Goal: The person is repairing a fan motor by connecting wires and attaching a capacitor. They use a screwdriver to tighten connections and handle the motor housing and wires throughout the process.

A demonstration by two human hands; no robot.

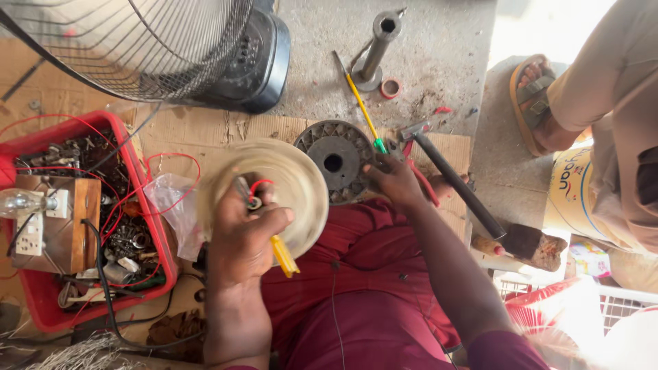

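**Fan motor apart on the floor, both hands busy**

So the cream disc (291, 185) sits on the person's lap, dead centre of the view, face up toward the camera. It looks motion-blurred at the rim, so I can't say if it's flat or tilted. The left hand (243, 236) is clamped around a yellow-handled tool (282, 255), probably a screwdriver, with a red wire (259, 183) looped by the fingers. The tool's long axis runs from about 4 o'clock (handle end) up to 11 o'clock, tip hidden behind the fingers near the disc's middle. My guess is the lap acts as a rest to steady the disc while the tool works on it.

The right hand (394, 179) is at 2 o'clock from the disc, fingers curled down onto the edge of the grey rotor (336, 159); whether it actually grips something I can't tell. The rotor lies flat on cardboard (205, 127), hole up.

Further out: a green-tipped yellow screwdriver (363, 109) pointing 5 o'clock, a hammer (456, 181), a steel post (375, 48), red tape roll (391, 88). At 9 o'clock a red crate (41, 294) of parts and wires, at 11 o'clock a fan (171, 48). Someone's sandalled foot (534, 103) at 2 o'clock.
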